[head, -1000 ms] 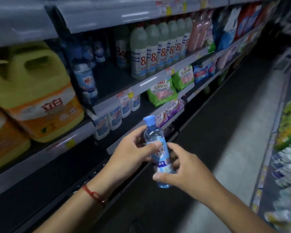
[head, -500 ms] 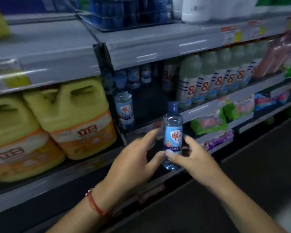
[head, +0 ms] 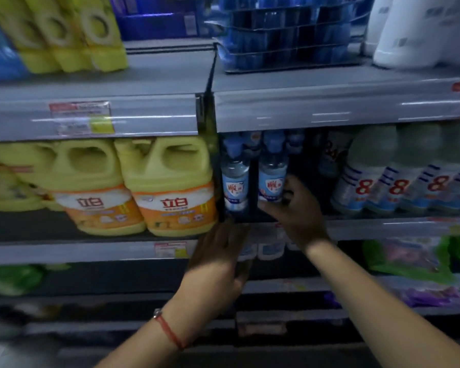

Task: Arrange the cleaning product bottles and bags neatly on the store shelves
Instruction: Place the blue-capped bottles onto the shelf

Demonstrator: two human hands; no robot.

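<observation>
A small clear bottle with a blue cap and blue label [head: 272, 179] stands at the front of the middle shelf [head: 383, 226]. My right hand [head: 296, 211] holds it at its lower right side, fingers curled round the base. A matching small bottle [head: 234, 183] stands just left of it, with more of the same behind. My left hand [head: 218, 258] is below the shelf edge, fingers straight and pointing up toward the left bottle; whether it touches anything is unclear.
Yellow detergent jugs [head: 170, 187] fill the shelf to the left. White bottles marked 84 [head: 367, 179] stand to the right. A wire basket of blue packs [head: 287, 35] sits above. Green bags [head: 409, 256] lie on the shelf below.
The bottle went from held in front of the shelves by both hands up onto the middle shelf. My left hand came off it. The view has swung up and toward the shelves.
</observation>
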